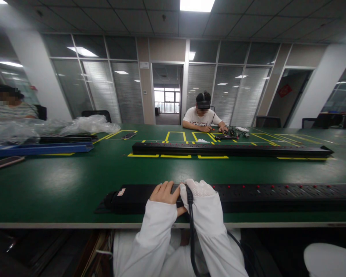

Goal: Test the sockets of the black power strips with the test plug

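Note:
A long black power strip (135, 198) with a row of red-dotted outlets lies along the near side of the green table. My bare left hand (165, 192) is wrapped over it, fingers across the top and thumb low on the near side. Right beside it, touching, my right hand (201, 189) wears a white glove with a dotted grip pattern and is closed around the end of a black power cord (192, 227). The cord's ribbed sleeve shows at the hand; its very end is hidden. From there the cord hangs over the table edge towards my lap.
Farther back lies a second black power strip (233, 150). Yellow tape outlines mark the green table (75, 181). At left are blue rails (66, 148), clear plastic wrap (89, 125) and a phone (5, 163). A person (203, 115) sits opposite, by some cables (233, 132); another sits far left.

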The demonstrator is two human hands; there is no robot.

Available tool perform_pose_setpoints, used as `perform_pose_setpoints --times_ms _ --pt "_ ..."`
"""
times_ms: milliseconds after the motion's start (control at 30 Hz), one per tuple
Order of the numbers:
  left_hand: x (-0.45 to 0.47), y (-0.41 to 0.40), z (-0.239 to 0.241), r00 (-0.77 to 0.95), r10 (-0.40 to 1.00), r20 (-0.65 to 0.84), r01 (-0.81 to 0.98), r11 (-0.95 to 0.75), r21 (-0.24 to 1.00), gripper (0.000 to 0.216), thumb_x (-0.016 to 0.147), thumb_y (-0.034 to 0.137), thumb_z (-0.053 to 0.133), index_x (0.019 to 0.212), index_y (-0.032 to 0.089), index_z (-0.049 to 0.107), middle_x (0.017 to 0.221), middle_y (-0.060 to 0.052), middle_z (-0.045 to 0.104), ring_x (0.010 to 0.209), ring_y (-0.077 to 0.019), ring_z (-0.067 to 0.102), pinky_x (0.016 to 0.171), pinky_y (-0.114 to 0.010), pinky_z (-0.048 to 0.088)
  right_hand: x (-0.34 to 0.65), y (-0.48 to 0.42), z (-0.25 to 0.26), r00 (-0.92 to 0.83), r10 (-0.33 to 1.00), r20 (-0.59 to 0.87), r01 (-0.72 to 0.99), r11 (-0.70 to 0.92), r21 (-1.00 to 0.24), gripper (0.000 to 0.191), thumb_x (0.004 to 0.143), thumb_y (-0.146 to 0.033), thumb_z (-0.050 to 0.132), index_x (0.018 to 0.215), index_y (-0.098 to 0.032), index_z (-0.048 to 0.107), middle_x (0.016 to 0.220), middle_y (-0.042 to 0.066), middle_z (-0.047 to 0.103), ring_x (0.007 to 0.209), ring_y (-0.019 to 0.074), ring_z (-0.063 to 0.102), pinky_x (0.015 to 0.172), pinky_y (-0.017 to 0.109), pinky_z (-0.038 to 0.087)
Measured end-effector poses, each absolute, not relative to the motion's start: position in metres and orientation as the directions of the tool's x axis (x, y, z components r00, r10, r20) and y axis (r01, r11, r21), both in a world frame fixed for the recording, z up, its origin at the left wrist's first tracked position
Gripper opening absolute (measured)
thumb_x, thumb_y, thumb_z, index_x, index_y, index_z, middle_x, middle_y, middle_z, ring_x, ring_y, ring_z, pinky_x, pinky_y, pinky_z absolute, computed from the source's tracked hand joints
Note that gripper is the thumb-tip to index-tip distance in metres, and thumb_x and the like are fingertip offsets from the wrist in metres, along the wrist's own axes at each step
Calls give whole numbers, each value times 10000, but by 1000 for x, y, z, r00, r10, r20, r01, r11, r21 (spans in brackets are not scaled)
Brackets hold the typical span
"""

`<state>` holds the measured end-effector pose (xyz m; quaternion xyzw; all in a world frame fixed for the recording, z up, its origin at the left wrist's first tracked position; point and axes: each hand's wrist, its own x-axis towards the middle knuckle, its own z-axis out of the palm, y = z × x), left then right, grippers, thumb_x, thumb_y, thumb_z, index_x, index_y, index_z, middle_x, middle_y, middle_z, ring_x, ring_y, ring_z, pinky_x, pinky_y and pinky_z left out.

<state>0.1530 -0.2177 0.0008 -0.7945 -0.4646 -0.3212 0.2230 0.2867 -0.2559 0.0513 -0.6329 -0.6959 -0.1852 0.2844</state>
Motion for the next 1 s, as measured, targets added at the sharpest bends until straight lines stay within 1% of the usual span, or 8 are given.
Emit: perform_pose_setpoints --times_ms 167,333,700,867,1000 --pt "153 -217 0 363 597 715 881 -469 -55 510 638 517 597 1074 255 616 1048 -114 634 966 -300 572 816 -408 406 287 -256 51 -44 763 644 983 148 -108 286 897 -405 329 837 -296 587 712 -40 578 730 143 491 666 265 245" --pt "153 -216 -1 373 594 713 878 -475 -64 532 640 533 594 1090 250 610 1041 -118 633 960 -304 572 816 -415 409 287 -254 48 -41 756 653 984 145 -106 270 888 -410 351 821 -289 583 695 -32 555 691 143 480 639 265 244" --pt "152 -215 -2 366 568 737 875 -480 -65 538 653 556 578 1094 249 610 1030 -120 632 962 -304 570 806 -411 410 289 -252 45 -57 748 661 980 169 -107 263 886 -427 346 842 -300 571 715 -40 560 726 149 484 656 271 261" --pt "152 -215 -3 369 564 739 876 -477 -73 536 644 538 592 1098 252 610 1019 -117 632 957 -300 569 806 -407 408 289 -252 46 -60 751 657 979 174 -110 267 888 -420 348 822 -292 573 698 -37 553 711 146 478 651 274 255" --pt "152 -214 -3 377 562 736 876 -475 -86 528 647 525 592 1102 257 607 1016 -115 631 948 -298 567 797 -406 408 289 -252 46 -61 752 657 978 177 -112 256 889 -418 349 843 -299 571 704 -40 563 721 150 479 659 280 257"
